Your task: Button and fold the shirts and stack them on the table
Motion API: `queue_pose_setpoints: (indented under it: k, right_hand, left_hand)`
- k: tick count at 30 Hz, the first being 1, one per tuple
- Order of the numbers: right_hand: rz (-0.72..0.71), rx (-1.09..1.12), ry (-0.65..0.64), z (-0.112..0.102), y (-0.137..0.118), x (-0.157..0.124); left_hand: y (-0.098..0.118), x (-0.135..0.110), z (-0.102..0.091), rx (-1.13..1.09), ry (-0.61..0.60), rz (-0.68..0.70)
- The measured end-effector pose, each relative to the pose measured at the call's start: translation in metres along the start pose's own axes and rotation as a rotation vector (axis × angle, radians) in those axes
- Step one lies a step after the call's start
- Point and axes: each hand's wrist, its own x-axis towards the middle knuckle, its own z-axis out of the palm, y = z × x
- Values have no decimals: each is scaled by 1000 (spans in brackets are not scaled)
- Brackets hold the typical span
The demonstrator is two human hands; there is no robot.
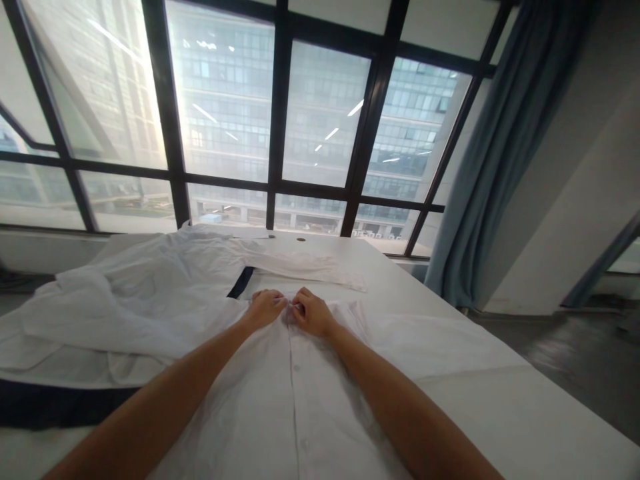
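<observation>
- The white shirt lies flat, front up, on the white worktop, with its button placket running away from the person toward the collar end.
- The left hand rests on the shirt just left of the placket, near the collar; the fingers are curled and pinch the fabric edge.
- The right hand rests just right of the placket, almost touching the left hand; its grip is likewise closed in a pinch on the fabric at the top button area. Whether a button lies between the fingertips cannot be told.
- A second white garment lies rumpled to the left of the shirt, with a dark blue trim showing beside it.
- Handling judgement: the shirt is light, soft and limp; it will sag and crease if lifted at one point. Take hold at the placket edges, collar or shoulder seams, using both hands, and keep the cloth supported on the worktop.
</observation>
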Motion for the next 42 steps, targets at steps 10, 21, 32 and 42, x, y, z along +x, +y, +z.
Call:
queue_pose_setpoints:
  k: [10, 21, 32, 42]
  right_hand:
    - [-144, 97, 22, 7, 0, -5]
    - [45, 128, 117, 11, 0, 0]
    - [100, 48, 72, 7, -2, -3]
    - [73, 20, 13, 7, 0, -3]
  left_hand:
    - [-3, -7, 0, -109, -8, 21]
    - [-4, -7, 2, -307, -56, 17]
    - [-7, -9, 7, -356, 53, 101]
    - [-4, -12, 5, -354, 133, 143]
